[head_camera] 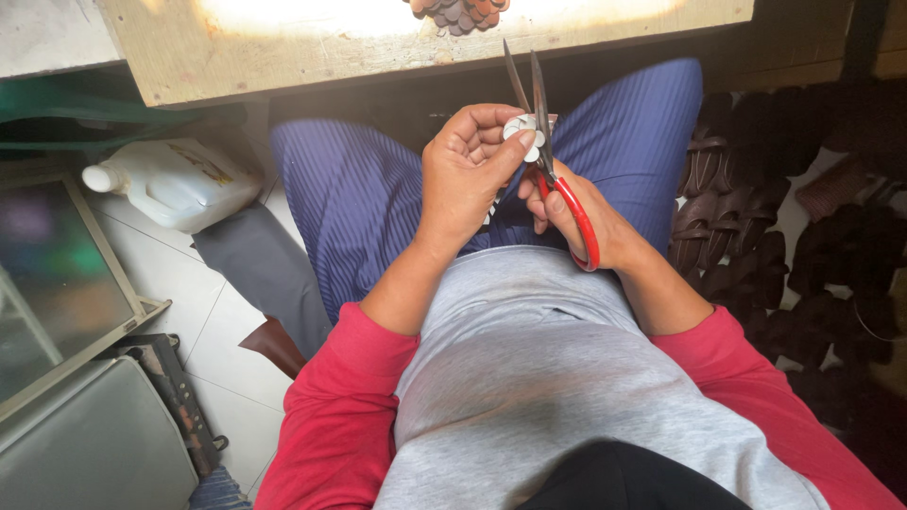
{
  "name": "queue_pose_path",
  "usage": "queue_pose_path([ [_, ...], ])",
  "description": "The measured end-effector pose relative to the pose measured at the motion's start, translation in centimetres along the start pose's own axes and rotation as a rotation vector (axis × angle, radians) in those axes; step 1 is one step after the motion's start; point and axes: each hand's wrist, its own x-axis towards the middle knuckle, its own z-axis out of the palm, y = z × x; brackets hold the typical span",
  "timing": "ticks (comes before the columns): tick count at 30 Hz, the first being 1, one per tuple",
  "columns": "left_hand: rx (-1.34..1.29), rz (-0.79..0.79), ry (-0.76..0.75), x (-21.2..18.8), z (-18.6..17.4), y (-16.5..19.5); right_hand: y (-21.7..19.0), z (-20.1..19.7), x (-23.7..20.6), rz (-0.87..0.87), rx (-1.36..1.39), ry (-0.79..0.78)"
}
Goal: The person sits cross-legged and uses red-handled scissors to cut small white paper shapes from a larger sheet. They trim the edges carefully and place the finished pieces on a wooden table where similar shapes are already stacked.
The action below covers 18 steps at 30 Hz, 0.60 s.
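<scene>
The left hand (468,175) pinched a small pale flower-shaped piece (524,132); the right hand (576,212) gripped red-handled steel scissors (553,165), blades slightly parted, its edge seemingly partly trimmed.

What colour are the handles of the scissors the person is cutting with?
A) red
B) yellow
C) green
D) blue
A: the scissors in the right hand have red loop handles, while the left hand pinches a small white piece against the blades.
</scene>
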Motion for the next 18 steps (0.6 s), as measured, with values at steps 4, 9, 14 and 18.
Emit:
queue_pose_path([
  [4,-0.003,-0.014,-0.008,0.06,-0.12,0.27,0.15,-0.11,-0.1,0.026,0.011,-0.007],
  [9,0.007,-0.035,-0.013,0.22,-0.5,0.03,0.07,-0.12,-0.16,0.031,-0.01,0.004],
  [14,0.162,0.062,0.02,0.33,-0.7,-0.21,-0.28,0.02,-0.11,0.074,-0.084,-0.003],
  [18,0.252,0.138,0.077,-0.03,-0.35,-0.3,-0.36,0.22,-0.09,0.107,-0.11,-0.003],
])
